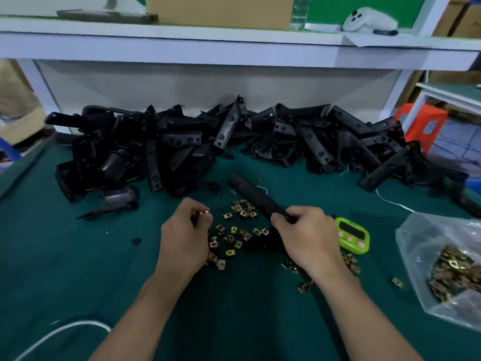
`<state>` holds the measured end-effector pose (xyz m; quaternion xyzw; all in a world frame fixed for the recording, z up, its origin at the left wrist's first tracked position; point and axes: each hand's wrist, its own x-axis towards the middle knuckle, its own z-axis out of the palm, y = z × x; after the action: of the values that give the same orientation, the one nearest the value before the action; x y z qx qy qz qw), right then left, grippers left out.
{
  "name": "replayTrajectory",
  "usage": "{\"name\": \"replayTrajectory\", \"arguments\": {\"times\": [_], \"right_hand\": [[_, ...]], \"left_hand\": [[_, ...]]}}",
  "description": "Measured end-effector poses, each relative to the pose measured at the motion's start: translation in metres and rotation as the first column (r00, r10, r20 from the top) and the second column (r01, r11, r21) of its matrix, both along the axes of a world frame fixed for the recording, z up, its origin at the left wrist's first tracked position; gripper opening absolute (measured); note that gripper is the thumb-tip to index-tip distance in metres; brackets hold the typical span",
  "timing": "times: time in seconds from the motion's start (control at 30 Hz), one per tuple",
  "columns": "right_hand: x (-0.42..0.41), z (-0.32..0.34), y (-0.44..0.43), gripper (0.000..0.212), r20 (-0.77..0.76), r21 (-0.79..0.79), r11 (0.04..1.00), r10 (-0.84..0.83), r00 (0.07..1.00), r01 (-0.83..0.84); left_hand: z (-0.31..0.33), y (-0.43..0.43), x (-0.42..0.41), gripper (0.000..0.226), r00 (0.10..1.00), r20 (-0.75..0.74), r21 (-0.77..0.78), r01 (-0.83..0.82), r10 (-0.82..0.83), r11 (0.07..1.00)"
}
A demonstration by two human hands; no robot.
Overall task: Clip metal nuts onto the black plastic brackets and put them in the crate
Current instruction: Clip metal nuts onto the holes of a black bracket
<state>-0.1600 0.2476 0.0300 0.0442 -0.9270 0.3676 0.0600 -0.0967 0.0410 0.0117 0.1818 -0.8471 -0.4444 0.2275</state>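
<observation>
Forearms reach in from six o'clock over the green bench (pixel 65 256). The left hand (pixel 182 235) has its grip pinched on a single brass-coloured clip nut (pixel 204 212), thumb against fingertips, just above the cloth. The right hand (pixel 304 235) has its grip curled round the near end of a long black bracket (pixel 256 198), whose far end points toward eleven o'clock. Whether that end rests on the bench cannot be told.

Loose nuts (pixel 234 230) lie scattered between the two hands. The heap of brackets (pixel 182 142) stretches across twelve o'clock. A green timer (pixel 352 235) sits just beside the right hand at three o'clock, and a clear bag of nuts (pixel 447 267) lies at four o'clock. No crate can be made out for certain.

The step in hand looks like bringing nut to bracket. It should go best if the nut is turned so its open mouth faces the bracket's edge. Slide it on square, with the right hand bracing the bracket against the push. Press until its hole sits over the bracket's hole. A skewed nut could jam or spring from the pinch.
</observation>
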Motion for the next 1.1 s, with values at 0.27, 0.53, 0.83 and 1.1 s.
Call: {"name": "replayTrajectory", "arguments": {"times": [0.27,0.53,0.83,1.1], "right_hand": [[0.016,0.001,-0.018,0.014,-0.345,-0.225,0.950,0.130,0.930,-0.216],[0.022,-0.008,-0.035,0.010,-0.120,-0.466,0.779,0.414,0.902,-0.420],[0.013,0.002,-0.023,0.005,0.152,-0.761,0.594,0.552,0.820,-0.260],[0.013,0.006,-0.022,0.005,0.158,-0.822,0.534,0.547,0.822,-0.198]], "left_hand": [[0.005,0.015,0.002,0.020,0.972,-0.050,0.012,0.230,-0.230,0.973],[0.015,0.021,0.012,0.031,0.938,-0.112,0.127,0.342,-0.329,0.931],[0.009,0.023,0.008,0.020,0.951,-0.134,0.318,0.308,-0.279,0.897],[0.009,0.026,0.005,0.023,0.920,-0.245,0.506,0.390,-0.305,0.769]]}}
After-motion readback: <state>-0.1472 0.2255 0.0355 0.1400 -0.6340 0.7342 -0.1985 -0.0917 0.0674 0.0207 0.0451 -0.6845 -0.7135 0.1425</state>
